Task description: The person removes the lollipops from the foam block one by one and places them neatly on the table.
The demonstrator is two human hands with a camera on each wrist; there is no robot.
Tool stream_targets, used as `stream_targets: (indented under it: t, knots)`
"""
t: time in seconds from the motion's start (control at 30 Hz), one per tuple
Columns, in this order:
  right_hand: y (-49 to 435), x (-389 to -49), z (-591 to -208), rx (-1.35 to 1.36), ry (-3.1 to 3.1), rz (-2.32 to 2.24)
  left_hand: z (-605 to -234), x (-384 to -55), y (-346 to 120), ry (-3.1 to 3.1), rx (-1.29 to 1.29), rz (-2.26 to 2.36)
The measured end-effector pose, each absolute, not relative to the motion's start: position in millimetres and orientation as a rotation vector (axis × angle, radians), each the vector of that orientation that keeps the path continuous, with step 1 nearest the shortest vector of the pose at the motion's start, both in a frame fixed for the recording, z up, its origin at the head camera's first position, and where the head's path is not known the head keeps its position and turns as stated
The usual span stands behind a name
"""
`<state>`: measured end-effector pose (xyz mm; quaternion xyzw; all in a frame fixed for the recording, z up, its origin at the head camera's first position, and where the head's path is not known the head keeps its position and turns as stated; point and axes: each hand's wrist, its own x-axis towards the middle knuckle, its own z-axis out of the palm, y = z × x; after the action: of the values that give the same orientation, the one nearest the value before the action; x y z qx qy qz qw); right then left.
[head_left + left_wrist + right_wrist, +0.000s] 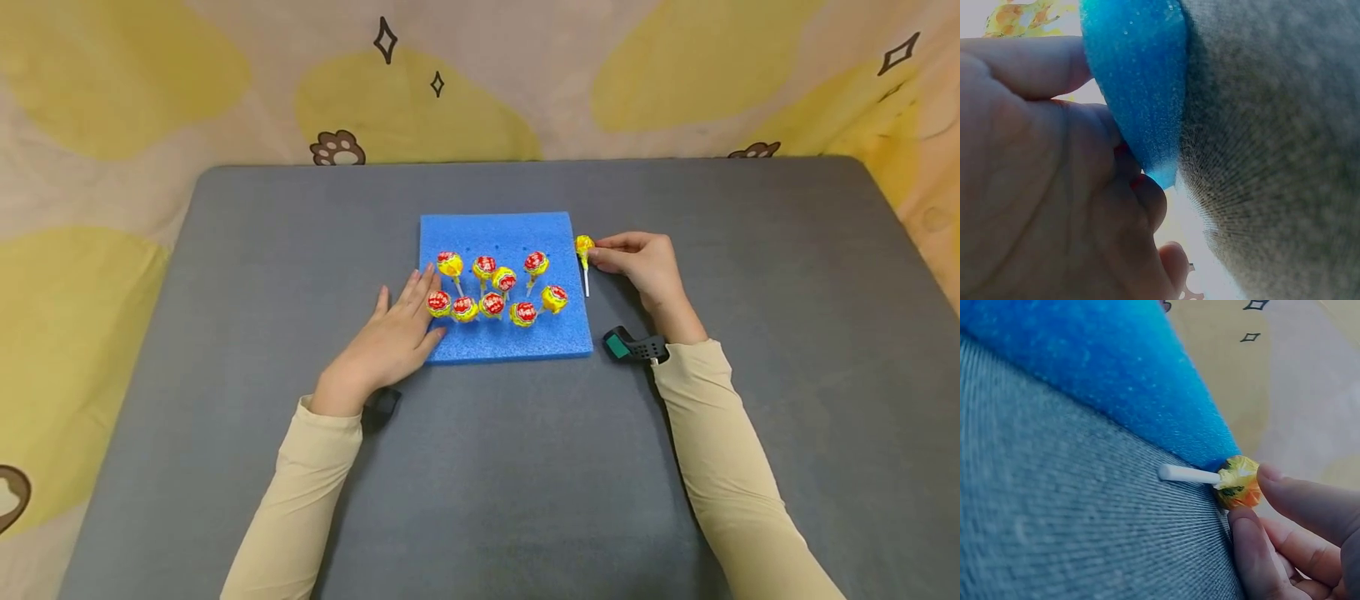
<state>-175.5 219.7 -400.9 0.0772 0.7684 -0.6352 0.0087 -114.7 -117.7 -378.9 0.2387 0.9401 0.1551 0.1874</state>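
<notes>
Fingers straight, the left hand [393,335] touches the left edge of a blue foam block [502,346]. Nine wrapped lollipops [492,305] stand in the block, apparently done. Just off its right edge, the right hand [647,268] pinches another lollipop [584,244], not yet planted.

Homelike spot: paw-print cloth [480,100], grey table [495,475]

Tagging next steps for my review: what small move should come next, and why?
Probably lift the pinched lollipop over the blue foam block: the right hand holds it beside that block, white stick free, while other lollipops stand in the foam and the left hand touches its left edge.
</notes>
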Motion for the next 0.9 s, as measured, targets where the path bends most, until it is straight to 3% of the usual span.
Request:
stream_targets:
  t: [0.4,0.9]
  knots:
    - [221,-174,-392,0.180,2.266,-2.244,-375,-118,-118,2.649,0.682,0.424]
    - [191,-166,-375,-0.146,2.221,-2.150,-377,-116,-120,2.646,0.660,0.444]
